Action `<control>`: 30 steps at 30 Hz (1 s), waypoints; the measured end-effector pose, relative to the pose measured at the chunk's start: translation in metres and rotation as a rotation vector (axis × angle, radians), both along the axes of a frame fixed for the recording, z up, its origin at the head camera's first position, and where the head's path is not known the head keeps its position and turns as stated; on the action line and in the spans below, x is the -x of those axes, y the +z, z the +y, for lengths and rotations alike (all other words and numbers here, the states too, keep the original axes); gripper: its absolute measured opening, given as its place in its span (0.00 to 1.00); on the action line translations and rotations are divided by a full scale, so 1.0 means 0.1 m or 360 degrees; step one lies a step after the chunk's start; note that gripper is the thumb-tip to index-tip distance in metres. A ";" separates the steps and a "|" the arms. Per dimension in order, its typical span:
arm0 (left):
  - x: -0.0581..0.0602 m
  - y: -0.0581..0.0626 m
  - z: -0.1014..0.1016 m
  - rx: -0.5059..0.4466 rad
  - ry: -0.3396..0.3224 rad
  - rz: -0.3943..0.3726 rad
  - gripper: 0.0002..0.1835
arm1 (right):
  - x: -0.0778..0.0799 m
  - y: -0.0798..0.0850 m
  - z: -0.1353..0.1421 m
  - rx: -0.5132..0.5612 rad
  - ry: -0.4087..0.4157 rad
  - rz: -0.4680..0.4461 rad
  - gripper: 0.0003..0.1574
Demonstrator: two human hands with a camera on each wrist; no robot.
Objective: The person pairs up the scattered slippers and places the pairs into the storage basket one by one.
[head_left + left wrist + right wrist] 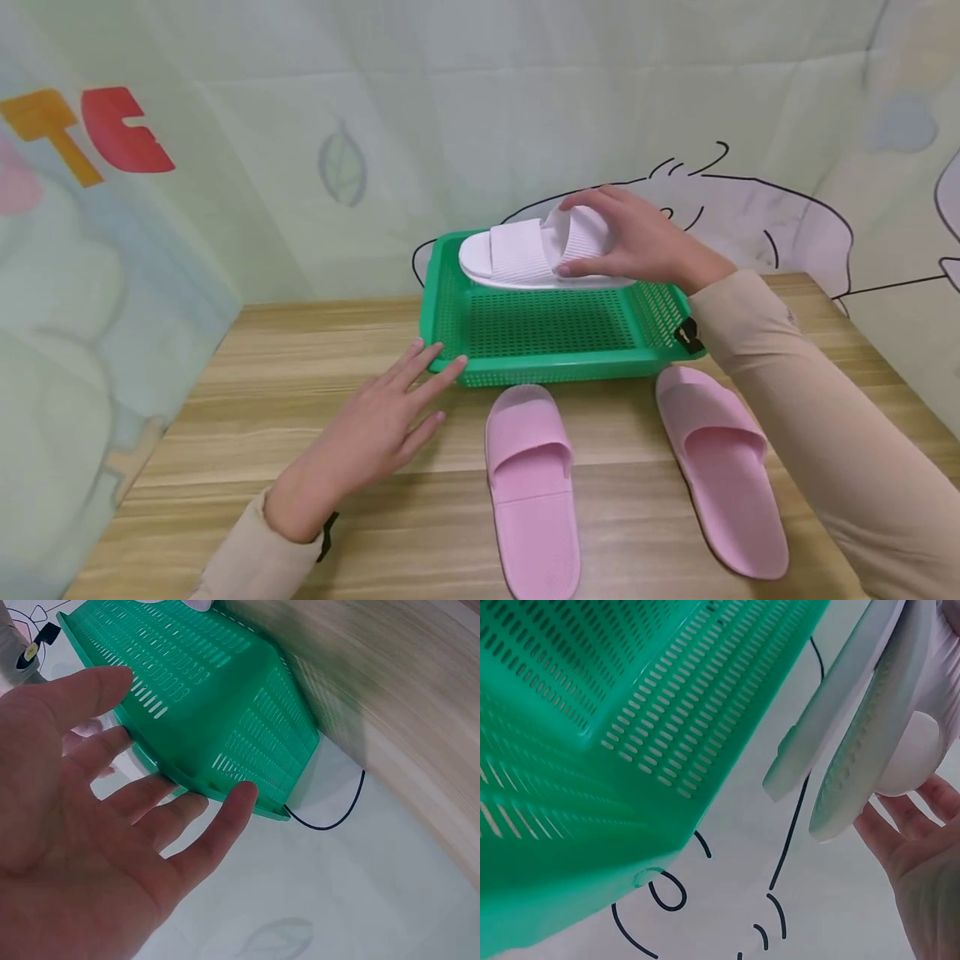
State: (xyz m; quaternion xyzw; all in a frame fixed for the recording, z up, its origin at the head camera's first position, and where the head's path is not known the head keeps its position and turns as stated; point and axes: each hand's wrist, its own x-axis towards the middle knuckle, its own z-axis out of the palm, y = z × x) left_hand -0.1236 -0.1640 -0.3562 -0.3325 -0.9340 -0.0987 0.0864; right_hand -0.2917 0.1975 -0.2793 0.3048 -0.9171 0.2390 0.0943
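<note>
Over the back part of a green plastic basket point(555, 367), my right hand point(645, 237) grips white slippers point(517, 254), fingers and thumb around them from the right. The right wrist view shows two white soles point(866, 754) close together, raised beside the basket wall. My left hand point(371, 429) has its fingers spread at the basket's front left corner, fingertips right by the rim. Its palm and loosely bent fingers point(217, 832) show in the left wrist view, overlapping the green edge.
Two pink slippers lie on the wooden table point(315, 358) in front of the basket: one in the middle point(536, 533), one to the right point(735, 492) near my right sleeve. A patterned curtain point(450, 108) hangs behind. A small black tag point(688, 335) sits at the basket's right end.
</note>
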 end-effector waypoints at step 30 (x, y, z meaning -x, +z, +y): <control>-0.15 0.09 -0.08 -0.0010 0.0021 -0.0053 0.37 | 0.41 -0.33 -0.29 -0.0261 0.0011 -0.0592 0.49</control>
